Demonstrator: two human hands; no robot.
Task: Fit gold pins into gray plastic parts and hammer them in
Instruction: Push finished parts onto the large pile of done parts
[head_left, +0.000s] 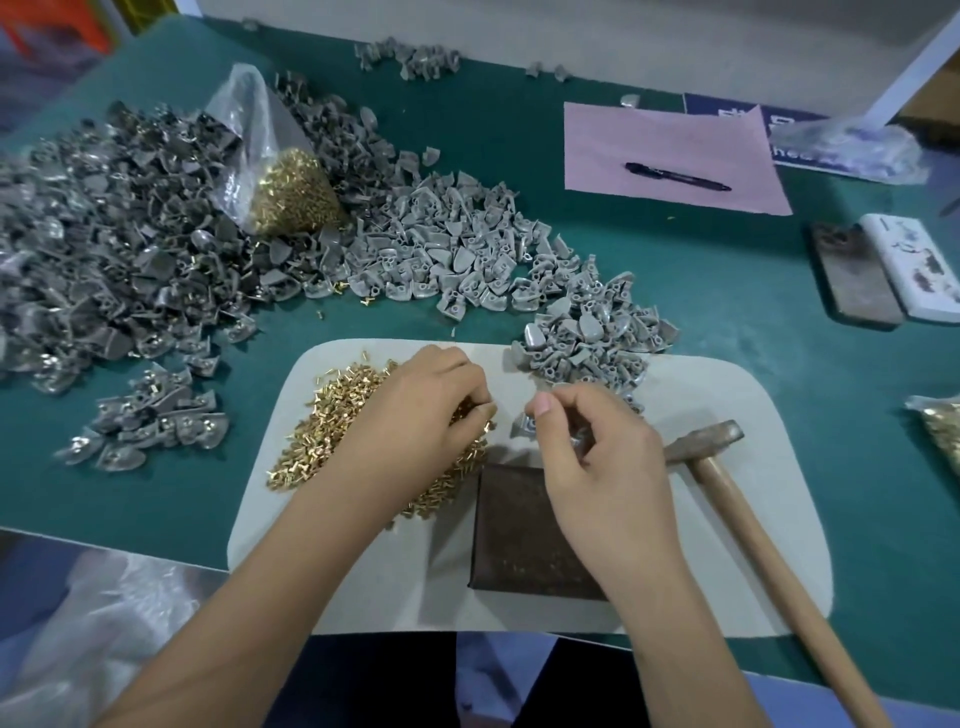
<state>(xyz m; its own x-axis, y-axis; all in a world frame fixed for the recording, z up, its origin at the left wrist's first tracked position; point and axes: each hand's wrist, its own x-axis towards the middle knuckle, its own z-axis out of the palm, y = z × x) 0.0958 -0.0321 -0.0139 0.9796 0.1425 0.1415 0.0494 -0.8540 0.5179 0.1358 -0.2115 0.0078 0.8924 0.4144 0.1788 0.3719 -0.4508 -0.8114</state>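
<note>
Our right hand (587, 447) pinched a gray part (524, 425) just right of our left hand (426, 410), whose fingers curled into the pins (332, 415) beneath it, the hammer (727, 467) lying to our right.

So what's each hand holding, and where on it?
Right hand pinches a gray plastic part by its right edge. Left hand picks at the gold pins; its grasp is hidden.
</note>
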